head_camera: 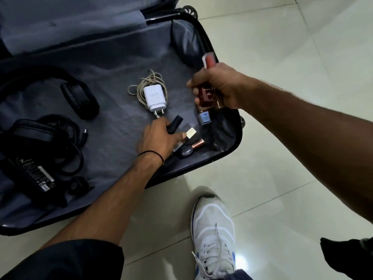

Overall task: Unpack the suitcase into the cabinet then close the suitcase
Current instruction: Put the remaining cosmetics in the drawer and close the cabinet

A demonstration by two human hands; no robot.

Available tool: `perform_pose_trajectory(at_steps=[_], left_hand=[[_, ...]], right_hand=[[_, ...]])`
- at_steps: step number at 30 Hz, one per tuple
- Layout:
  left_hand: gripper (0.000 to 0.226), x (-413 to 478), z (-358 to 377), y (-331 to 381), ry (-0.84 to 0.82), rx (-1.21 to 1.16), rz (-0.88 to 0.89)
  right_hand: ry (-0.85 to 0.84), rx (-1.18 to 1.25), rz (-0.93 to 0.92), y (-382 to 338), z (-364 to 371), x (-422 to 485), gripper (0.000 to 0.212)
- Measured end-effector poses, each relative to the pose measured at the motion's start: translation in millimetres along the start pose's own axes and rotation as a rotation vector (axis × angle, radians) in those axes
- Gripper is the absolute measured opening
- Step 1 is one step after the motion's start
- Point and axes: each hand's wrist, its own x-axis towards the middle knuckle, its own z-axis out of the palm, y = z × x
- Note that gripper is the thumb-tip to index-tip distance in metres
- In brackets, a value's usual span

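White charger (154, 99) and headphones (79, 96) inside open suitcase (113, 63)

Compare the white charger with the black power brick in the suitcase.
The white charger is small and stubby; the black power brick is longer and flat. The charger lies mid-suitcase with a pale cable coiled behind it; the brick lies at the left with a black cable. Both rest on the suitcase lining.

Dim, soft focus, wide-angle edge distortion.

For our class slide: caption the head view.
Right hand holds a red bottle; left hand grips a black tube in the open suitcase.
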Motion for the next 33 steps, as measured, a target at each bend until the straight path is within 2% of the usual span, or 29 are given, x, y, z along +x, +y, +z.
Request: perform_pose_trajectory(at_steps=[2, 4, 6, 9, 13, 16, 18, 20, 22, 24, 26, 33], left_hand=[[0.049, 1, 2, 9, -0.012, 0.094, 0.012], [0.057, 4, 6, 14, -0.034, 0.179, 0.027], [0.05, 6, 7, 15, -0.054, 0.214, 0.061], [0.04, 6, 5, 13, -0.087, 0.216, 0.095], [0.032, 2, 0, 2, -0.064, 0.168, 0.078], [0.033, -3, -8, -13, 0.016, -0.015, 0.023], [0.029, -9, -13, -18, 0.018, -0.321, -0.069], [0.016, -14, -17, -19, -0.016, -0.697, -0.214], [0.015, -19, -24, -17, -0.057, -0.939, -0.33], [0.015, -21, -30, -17, -0.093, -1.066, -0.381], [0.015, -19, -35, -20, -0.14, -1.173, -0.398], [0.018, -11, -43, -25, -0.163, -1.286, -0.336]], right_hand=[[0.131, -0.347, -0.018, 6, 1, 2, 0.014], [0.246, -0.841, -0.076, 13, 7, 4, 0.02], [0.318, -1.204, -0.118, 21, 15, 3, 0.034], [0.332, -1.395, -0.136, 28, 21, 5, 0.039], [0.324, -1.453, -0.118, 35, 26, 10, 0.038], [0.28, -1.393, -0.086, 34, 26, 13, 0.038], [0.25, -1.283, -0.035, 30, 24, 16, 0.037], [0.158, -1.035, 0.028, 27, 22, 20, 0.028], [0.003, -0.685, 0.135, 25, 19, 21, 0.016], [-0.133, -0.423, 0.215, 23, 14, 18, 0.013], [-0.187, -0.252, 0.23, 24, 9, 15, 0.018], [-0.271, 0.038, 0.212, 39, 8, 10, 0.015]])
